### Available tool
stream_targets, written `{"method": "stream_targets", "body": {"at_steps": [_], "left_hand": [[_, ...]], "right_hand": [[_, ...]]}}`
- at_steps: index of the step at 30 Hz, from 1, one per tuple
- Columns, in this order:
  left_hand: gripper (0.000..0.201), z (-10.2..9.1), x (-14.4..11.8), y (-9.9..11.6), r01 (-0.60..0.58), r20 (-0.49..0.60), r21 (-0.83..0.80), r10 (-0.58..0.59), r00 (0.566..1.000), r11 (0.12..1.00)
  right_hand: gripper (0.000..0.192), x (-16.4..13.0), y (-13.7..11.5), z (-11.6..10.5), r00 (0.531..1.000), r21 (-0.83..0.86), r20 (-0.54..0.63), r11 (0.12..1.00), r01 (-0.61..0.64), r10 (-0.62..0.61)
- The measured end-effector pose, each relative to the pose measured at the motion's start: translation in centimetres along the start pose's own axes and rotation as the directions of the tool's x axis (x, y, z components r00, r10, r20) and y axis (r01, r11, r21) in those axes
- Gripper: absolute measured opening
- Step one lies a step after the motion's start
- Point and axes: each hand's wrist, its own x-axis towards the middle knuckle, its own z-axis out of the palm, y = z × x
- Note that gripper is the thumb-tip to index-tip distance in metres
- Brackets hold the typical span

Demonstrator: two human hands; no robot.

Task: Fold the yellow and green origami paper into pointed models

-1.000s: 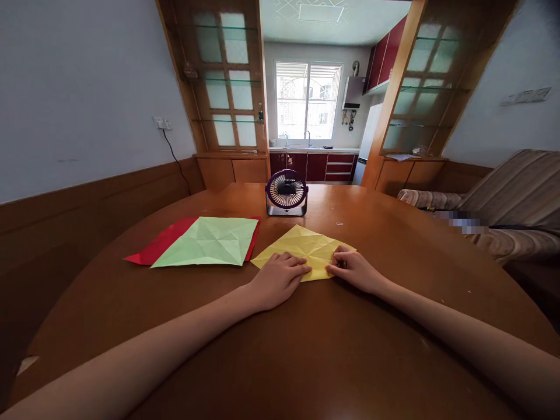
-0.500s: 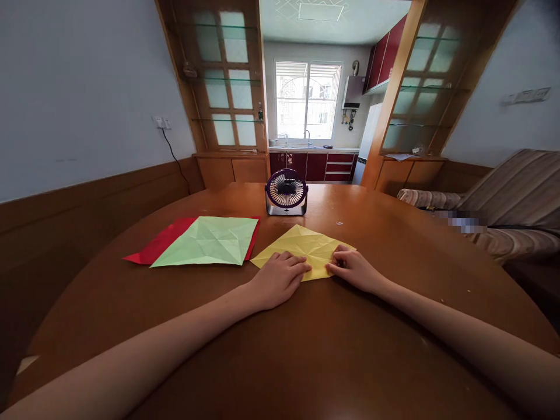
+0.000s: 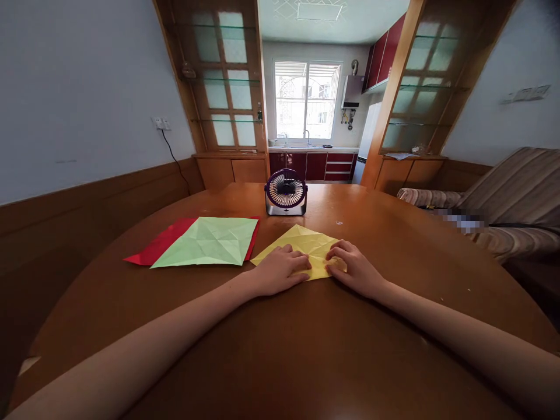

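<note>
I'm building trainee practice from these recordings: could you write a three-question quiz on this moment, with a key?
1. True or false: the green sheet lies partly over the red paper.
2. What lies under the fingers of the left hand and right hand?
A) green sheet
B) yellow sheet
C) red paper
3. Fill in: a ___ stands on the table, beyond the papers.

Key: 1 true; 2 B; 3 fan.

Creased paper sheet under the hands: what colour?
The creased paper sheet is yellow, best seen in the head view.
</note>
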Motion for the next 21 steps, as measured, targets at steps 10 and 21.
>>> {"method": "stream_targets", "body": {"at_steps": [10,21], "left_hand": [[0.029,-0.3,0.3,-1.3,-0.034,0.034,-0.103,0.038,0.999,0.994],[0.048,-0.8,0.0,-3.6,-0.017,0.145,-0.318,0.066,0.987,0.948]], "right_hand": [[0.031,-0.3,-1.6,-1.0,0.876,0.156,0.279,0.919,0.362,-0.393],[0.032,-0.1,-1.7,-1.2,0.865,0.121,0.336,0.928,0.353,-0.373]]}}
